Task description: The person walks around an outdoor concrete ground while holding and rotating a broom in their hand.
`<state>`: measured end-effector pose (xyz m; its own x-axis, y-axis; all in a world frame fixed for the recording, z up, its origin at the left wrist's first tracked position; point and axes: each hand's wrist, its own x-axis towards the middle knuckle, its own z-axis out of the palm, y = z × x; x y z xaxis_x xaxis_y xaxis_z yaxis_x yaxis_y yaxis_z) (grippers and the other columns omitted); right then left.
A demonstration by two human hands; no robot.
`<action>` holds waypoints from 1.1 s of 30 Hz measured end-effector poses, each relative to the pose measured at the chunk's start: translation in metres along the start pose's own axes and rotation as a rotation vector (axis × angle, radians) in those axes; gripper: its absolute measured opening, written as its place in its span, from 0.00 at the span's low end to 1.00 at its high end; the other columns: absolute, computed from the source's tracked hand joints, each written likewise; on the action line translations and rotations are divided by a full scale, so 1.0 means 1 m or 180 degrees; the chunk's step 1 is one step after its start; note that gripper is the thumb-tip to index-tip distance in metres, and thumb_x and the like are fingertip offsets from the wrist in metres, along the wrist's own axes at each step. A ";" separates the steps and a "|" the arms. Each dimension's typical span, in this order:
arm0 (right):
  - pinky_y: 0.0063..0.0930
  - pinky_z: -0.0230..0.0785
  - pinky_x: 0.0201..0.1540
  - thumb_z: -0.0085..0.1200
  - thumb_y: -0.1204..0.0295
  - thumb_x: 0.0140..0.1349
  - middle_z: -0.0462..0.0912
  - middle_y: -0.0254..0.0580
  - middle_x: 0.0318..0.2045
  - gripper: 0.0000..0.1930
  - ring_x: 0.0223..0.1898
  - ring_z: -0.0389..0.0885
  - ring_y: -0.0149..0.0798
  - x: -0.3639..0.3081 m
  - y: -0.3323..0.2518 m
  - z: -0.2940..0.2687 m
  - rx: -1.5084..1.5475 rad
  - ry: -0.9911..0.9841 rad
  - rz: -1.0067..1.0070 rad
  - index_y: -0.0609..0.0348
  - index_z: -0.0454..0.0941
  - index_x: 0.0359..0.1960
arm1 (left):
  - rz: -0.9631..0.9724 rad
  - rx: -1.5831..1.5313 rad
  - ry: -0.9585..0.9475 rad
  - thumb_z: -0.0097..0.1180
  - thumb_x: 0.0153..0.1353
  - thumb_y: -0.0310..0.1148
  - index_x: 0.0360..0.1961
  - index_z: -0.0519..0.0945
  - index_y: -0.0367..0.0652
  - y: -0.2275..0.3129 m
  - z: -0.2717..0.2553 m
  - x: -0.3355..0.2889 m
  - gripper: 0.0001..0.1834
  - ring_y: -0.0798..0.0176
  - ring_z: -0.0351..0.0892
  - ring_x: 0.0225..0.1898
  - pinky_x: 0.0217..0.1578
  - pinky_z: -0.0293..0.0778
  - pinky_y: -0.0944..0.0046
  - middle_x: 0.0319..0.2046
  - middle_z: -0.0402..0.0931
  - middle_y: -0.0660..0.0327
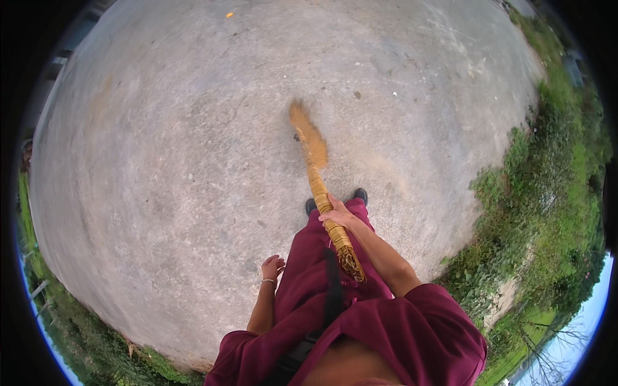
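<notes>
A straw broom [315, 183] with a thick bound handle slants away from my body. My right hand [337, 213] is wrapped round its handle, with the loose stalk ends sticking out behind toward my lap. The broom's tan bristles reach the concrete ground ahead of my feet and look smeared by motion. Beside the bristles lies a small dark bit [297, 137]. My left hand [273, 266] hangs at my left side, apart from the broom, its fingers loosely curled and apart with nothing visible in them.
Grey concrete [174, 161] spreads all around. A yellow leaf [229, 14] lies far ahead, and a brown clump [357, 94] with pale specks lies nearer. Green bushes [515, 193] border the concrete on the right. My dark shoes [361, 195] stand just short of the bristles.
</notes>
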<state>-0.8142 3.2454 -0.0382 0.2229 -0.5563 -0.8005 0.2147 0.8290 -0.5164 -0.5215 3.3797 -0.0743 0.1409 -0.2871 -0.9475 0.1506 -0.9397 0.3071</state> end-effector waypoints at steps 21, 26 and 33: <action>0.30 0.69 0.19 0.56 0.81 0.37 0.74 0.47 0.25 0.32 0.20 0.74 0.38 -0.096 -0.059 -0.342 0.0138 0.2291 -0.0521 0.67 0.59 0.48 | 0.0083 0.0505 0.0140 0.47 0.52 0.31 0.43 0.70 0.40 0.059 0.117 -0.004 0.16 0.63 0.76 0.29 0.27 0.72 0.66 0.30 0.75 0.57; 0.32 0.70 0.21 0.56 0.79 0.38 0.73 0.47 0.25 0.27 0.22 0.74 0.40 -0.039 -0.068 -0.370 0.0196 0.2190 -0.0383 0.69 0.60 0.43 | 0.0288 0.0776 -0.0022 0.47 0.53 0.30 0.43 0.71 0.40 0.098 0.185 -0.012 0.15 0.63 0.76 0.30 0.29 0.73 0.66 0.30 0.75 0.56; 0.32 0.71 0.34 0.59 0.74 0.35 0.72 0.50 0.34 0.37 0.35 0.73 0.43 0.045 -0.095 -0.260 -0.0531 0.1491 -0.0914 0.66 0.55 0.51 | 0.0412 0.0890 -0.0181 0.48 0.53 0.29 0.41 0.72 0.38 0.109 0.234 -0.009 0.13 0.66 0.77 0.27 0.27 0.73 0.71 0.27 0.77 0.57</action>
<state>-1.0721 3.1559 -0.1042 -0.2756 -0.7076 -0.6507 0.0428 0.6672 -0.7437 -0.7349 3.2367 -0.0535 0.0852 -0.4101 -0.9081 -0.1410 -0.9072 0.3964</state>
